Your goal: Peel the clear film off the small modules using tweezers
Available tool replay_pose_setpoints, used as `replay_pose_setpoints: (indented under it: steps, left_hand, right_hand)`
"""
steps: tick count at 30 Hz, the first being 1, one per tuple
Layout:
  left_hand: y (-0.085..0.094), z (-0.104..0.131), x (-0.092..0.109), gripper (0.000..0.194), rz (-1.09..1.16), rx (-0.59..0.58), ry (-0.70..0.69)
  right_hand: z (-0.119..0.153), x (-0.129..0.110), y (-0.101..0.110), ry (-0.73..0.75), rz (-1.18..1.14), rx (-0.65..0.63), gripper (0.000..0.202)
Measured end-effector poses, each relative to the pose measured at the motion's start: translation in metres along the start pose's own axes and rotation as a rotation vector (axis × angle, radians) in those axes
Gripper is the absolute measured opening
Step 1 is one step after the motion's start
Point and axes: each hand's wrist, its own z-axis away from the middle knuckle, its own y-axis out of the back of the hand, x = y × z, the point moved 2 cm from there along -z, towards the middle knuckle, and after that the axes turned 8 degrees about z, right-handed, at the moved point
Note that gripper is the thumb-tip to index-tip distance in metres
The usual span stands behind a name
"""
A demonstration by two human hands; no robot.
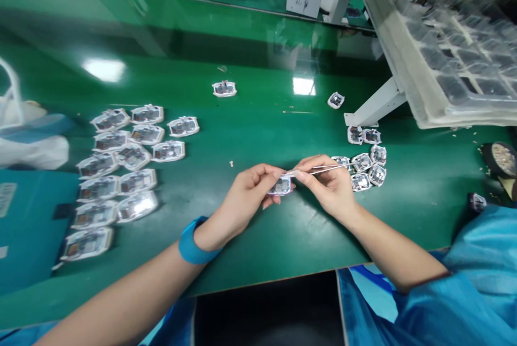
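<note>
The left hand (252,192) holds a small white device (280,186) between thumb and fingers, above the near middle of the green table (250,141). The right hand (329,184) holds metal tweezers (323,168), and its fingers are at the device's upper edge. Many similar devices (133,156) lie at left, and a smaller group (361,162) lies at right.

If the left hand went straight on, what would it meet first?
Likely the bare right hand, holding thin silver metal tweezers, just past the white-framed electronic part in the left hand; depth is unclear.
</note>
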Motion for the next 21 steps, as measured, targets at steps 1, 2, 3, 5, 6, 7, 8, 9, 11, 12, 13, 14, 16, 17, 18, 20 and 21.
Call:
replay_pose_setpoints:
  steps: [1, 2, 3, 5, 6, 7, 8, 9, 11, 12, 13, 14, 16, 17, 18, 20, 21]
  left_hand:
    - [0.0, 0.0003, 0.0001, 0.032, -0.003, 0.001, 0.003]
    - [0.0001, 0.0005, 0.0001, 0.032, -0.008, 0.004, 0.007]
    - [0.0002, 0.0008, 0.0, 0.031, -0.013, 0.008, 0.012]
    - [0.0003, 0.0011, -0.0006, 0.031, -0.018, 0.012, 0.021]
    - [0.0003, 0.0011, -0.0011, 0.03, -0.018, 0.011, 0.024]
    - [0.0001, 0.0011, -0.0015, 0.03, -0.016, 0.01, 0.026]
    - [-0.0001, 0.001, -0.0019, 0.03, -0.014, 0.008, 0.027]
    - [-0.0004, 0.0008, -0.0022, 0.029, -0.011, 0.006, 0.028]
    - [-0.0008, 0.0006, -0.0024, 0.029, -0.007, 0.002, 0.032]
    - [-0.001, 0.0005, -0.0023, 0.029, -0.007, -0.001, 0.034]
    - [-0.001, 0.0005, -0.0021, 0.029, -0.007, -0.005, 0.036]
    - [-0.0009, 0.0005, -0.0018, 0.029, -0.006, -0.011, 0.036]
    - [-0.0005, 0.0005, -0.0012, 0.028, 0.007, -0.022, 0.031]
    - [-0.0002, 0.0004, -0.0011, 0.028, 0.016, -0.027, 0.027]
    - [0.0002, 0.0004, -0.0013, 0.028, 0.021, -0.032, 0.025]
    - [0.0012, 0.0003, -0.0022, 0.028, 0.016, -0.031, 0.024]
    - [0.0017, 0.0002, -0.0029, 0.027, 0.009, -0.028, 0.026]
  right_hand:
    - [-0.0001, 0.0004, -0.0001, -0.008, 0.0, 0.007, 0.007]
    - [-0.0002, 0.0006, -0.0001, -0.016, 0.004, 0.014, 0.008]
    - [-0.0003, 0.0006, 0.0, -0.022, 0.01, 0.017, 0.009]
    - [-0.0005, -0.0001, 0.0004, -0.022, 0.024, 0.014, 0.009]
    - [-0.0007, -0.0008, 0.0007, -0.016, 0.035, 0.009, 0.008]
    - [-0.0009, -0.0016, 0.0011, -0.006, 0.049, 0.003, 0.007]
    - [-0.001, -0.0024, 0.0013, 0.006, 0.069, -0.003, 0.007]
    - [-0.001, -0.0033, 0.0015, 0.019, 0.091, -0.006, 0.006]
    - [-0.0007, -0.0042, 0.0013, 0.035, 0.126, -0.01, 0.006]
    - [-0.0004, -0.0042, 0.0008, 0.036, 0.128, -0.008, 0.006]
    - [-0.0001, -0.0037, 0.0002, 0.029, 0.114, -0.002, 0.007]
    - [0.0002, -0.0028, -0.0005, 0.015, 0.087, 0.007, 0.007]
    - [0.0005, -0.0004, -0.0018, -0.026, 0.021, 0.027, 0.01]
    - [0.0004, 0.0007, -0.0022, -0.044, -0.002, 0.034, 0.01]
    - [0.0, 0.0014, -0.0024, -0.055, -0.013, 0.036, 0.011]
    - [-0.0011, 0.0011, -0.0021, -0.058, -0.005, 0.023, 0.01]
    - [-0.0017, 0.0002, -0.0016, -0.052, 0.003, 0.011, 0.01]
